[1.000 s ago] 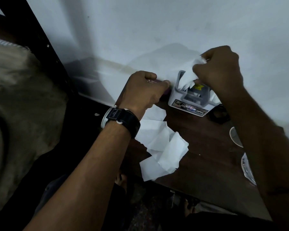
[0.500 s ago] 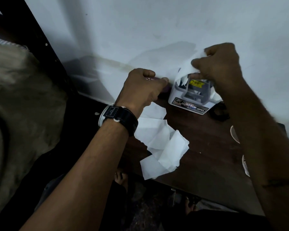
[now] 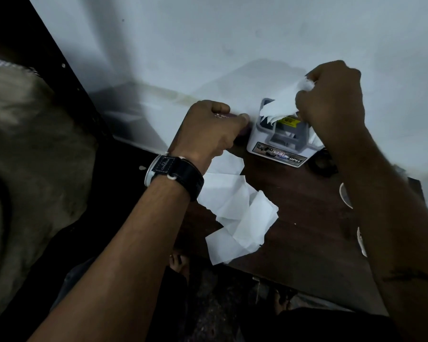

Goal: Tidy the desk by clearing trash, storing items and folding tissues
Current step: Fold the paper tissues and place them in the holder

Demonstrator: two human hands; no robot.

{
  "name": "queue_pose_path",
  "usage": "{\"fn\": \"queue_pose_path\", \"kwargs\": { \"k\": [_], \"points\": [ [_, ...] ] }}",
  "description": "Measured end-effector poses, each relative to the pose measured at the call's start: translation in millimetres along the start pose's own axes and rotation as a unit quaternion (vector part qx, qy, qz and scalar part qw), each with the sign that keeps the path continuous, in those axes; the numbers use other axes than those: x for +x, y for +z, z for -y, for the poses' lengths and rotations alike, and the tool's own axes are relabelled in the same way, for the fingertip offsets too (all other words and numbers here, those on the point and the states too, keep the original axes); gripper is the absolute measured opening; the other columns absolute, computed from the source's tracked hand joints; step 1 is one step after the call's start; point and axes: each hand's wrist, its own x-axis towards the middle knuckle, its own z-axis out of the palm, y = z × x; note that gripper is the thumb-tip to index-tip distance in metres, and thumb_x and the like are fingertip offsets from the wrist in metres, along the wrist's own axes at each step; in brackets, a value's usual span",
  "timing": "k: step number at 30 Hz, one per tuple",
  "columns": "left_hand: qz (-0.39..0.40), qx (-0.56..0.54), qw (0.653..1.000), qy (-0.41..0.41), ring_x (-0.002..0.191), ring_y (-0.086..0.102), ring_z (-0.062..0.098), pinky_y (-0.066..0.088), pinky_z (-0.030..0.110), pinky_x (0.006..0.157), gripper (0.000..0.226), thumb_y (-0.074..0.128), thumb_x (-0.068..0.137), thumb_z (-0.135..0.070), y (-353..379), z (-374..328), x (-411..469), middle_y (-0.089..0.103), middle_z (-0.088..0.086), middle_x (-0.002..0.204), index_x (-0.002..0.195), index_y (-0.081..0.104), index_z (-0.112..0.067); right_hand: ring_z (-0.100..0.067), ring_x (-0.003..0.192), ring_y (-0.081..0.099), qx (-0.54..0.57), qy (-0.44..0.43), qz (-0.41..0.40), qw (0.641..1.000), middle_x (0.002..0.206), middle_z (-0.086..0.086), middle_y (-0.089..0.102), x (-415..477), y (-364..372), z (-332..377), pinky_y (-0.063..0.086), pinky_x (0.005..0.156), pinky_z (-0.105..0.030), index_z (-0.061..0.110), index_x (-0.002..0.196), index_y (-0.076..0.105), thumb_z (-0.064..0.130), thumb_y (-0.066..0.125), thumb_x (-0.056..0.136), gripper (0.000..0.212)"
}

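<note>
Two fists: right hand [image 3: 331,104] around crumpled white tissue [image 3: 281,107], left hand [image 3: 208,130] clenched, contents unclear.

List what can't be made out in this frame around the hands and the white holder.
Head view only:
- Item in left hand: closed fingers hide it.
- Holder interior: tissue and right hand cover it.
- Round white objects: right forearm hides most.
- Black object beside holder: too dark.

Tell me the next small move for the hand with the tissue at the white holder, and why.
Probably keep lifting: the right hand is fisted on a tissue whose lower end sits at the top of the white holder. The left hand, closed on something small beside it, could steady the holder.
</note>
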Motion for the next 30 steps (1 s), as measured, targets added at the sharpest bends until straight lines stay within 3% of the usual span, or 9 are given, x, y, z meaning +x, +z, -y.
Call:
{"fn": "queue_pose_path", "kwargs": {
  "k": [5, 10, 12, 14, 17, 20, 23, 26, 30],
  "points": [
    [0.006, 0.005, 1.0, 0.007, 0.081, 0.079, 0.02, 0.064, 0.036, 0.074, 0.048, 0.08, 0.082, -0.041, 1, 2, 2, 0.071, -0.011, 0.093, 0.124, 0.064, -0.023, -0.041, 0.089, 0.072, -0.036, -0.012, -0.011, 0.999, 0.109, -0.019, 0.068, 3, 1, -3, 0.059, 0.076, -0.035, 0.007, 0.105, 0.067, 0.011, 0.051, 0.083, 0.028],
    [0.025, -0.006, 0.999, 0.043, 0.091, 0.075, 0.016, 0.059, 0.029, 0.071, 0.042, 0.074, 0.087, -0.027, 6, 6, 5, 0.073, -0.005, 0.109, 0.127, 0.059, -0.021, -0.036, 0.09, 0.068, -0.049, -0.023, -0.007, 0.999, 0.106, -0.021, 0.069, 5, 4, -2, 0.044, 0.068, -0.027, 0.002, 0.104, 0.069, 0.008, 0.054, 0.088, 0.022],
    [0.07, 0.024, 0.994, 0.082, 0.105, 0.07, 0.013, 0.06, 0.028, 0.077, 0.057, 0.067, 0.092, -0.013, 18, 5, 2, 0.068, -0.003, 0.128, 0.143, 0.043, -0.02, -0.033, 0.083, 0.066, -0.036, -0.017, 0.01, 0.999, 0.098, -0.019, 0.07, 6, 3, 0, 0.039, 0.063, -0.023, 0.0, 0.1, 0.07, 0.006, 0.057, 0.085, 0.022],
    [0.122, 0.071, 0.984, 0.111, 0.12, 0.064, 0.018, 0.059, 0.038, 0.095, 0.083, 0.064, 0.089, -0.011, 35, 2, -4, 0.057, 0.001, 0.146, 0.156, 0.016, -0.02, -0.027, 0.077, 0.064, -0.018, -0.012, 0.023, 0.999, 0.09, -0.012, 0.067, 8, 1, 0, 0.036, 0.055, -0.019, 0.003, 0.098, 0.071, 0.006, 0.059, 0.081, 0.021],
    [0.135, 0.119, 0.975, 0.127, 0.133, 0.056, 0.032, 0.05, 0.054, 0.104, 0.105, 0.053, 0.068, -0.023, 53, 2, -5, 0.054, 0.004, 0.151, 0.159, 0.0, -0.022, -0.027, 0.082, 0.072, 0.026, 0.001, 0.039, 0.999, 0.099, -0.009, 0.072, 10, 3, 2, 0.057, 0.066, -0.026, 0.006, 0.1, 0.071, 0.011, 0.063, 0.078, 0.024],
    [0.127, 0.135, 0.974, 0.128, 0.137, 0.052, 0.035, 0.045, 0.055, 0.108, 0.107, 0.049, 0.064, -0.026, 63, 2, -4, 0.057, 0.006, 0.149, 0.159, 0.0, -0.018, -0.029, 0.078, 0.075, 0.064, 0.017, 0.059, 0.996, 0.101, -0.012, 0.074, 12, 3, 4, 0.064, 0.073, -0.043, 0.004, 0.092, 0.069, 0.01, 0.062, 0.078, 0.017],
    [0.099, 0.136, 0.976, 0.136, 0.122, 0.062, 0.036, 0.051, 0.057, 0.1, 0.105, 0.052, 0.067, -0.026, 63, 1, -2, 0.063, 0.007, 0.141, 0.159, 0.003, -0.016, -0.026, 0.067, 0.076, 0.083, 0.036, 0.061, 0.994, 0.104, -0.011, 0.074, 14, 5, 2, 0.065, 0.065, -0.038, 0.001, 0.1, 0.071, 0.003, 0.063, 0.081, 0.021],
    [0.019, 0.102, 0.982, 0.159, 0.107, 0.069, 0.03, 0.057, 0.047, 0.09, 0.087, 0.063, 0.083, -0.013, 61, -1, 0, 0.064, 0.008, 0.133, 0.157, 0.016, -0.013, -0.014, 0.051, 0.072, 0.125, 0.081, 0.081, 0.985, 0.112, -0.011, 0.068, 13, 9, 3, 0.061, 0.049, -0.026, 0.006, 0.113, 0.068, 0.0, 0.066, 0.083, 0.03],
    [-0.027, 0.074, 0.985, 0.154, 0.11, 0.068, 0.023, 0.057, 0.034, 0.089, 0.088, 0.075, 0.087, -0.015, 62, 2, 7, 0.062, 0.007, 0.132, 0.155, 0.02, -0.016, -0.024, 0.055, 0.075, 0.218, 0.154, 0.106, 0.958, 0.119, -0.011, 0.063, 14, 16, 12, 0.065, 0.059, -0.038, 0.008, 0.111, 0.066, -0.004, 0.072, 0.081, 0.033]
  ]
}}
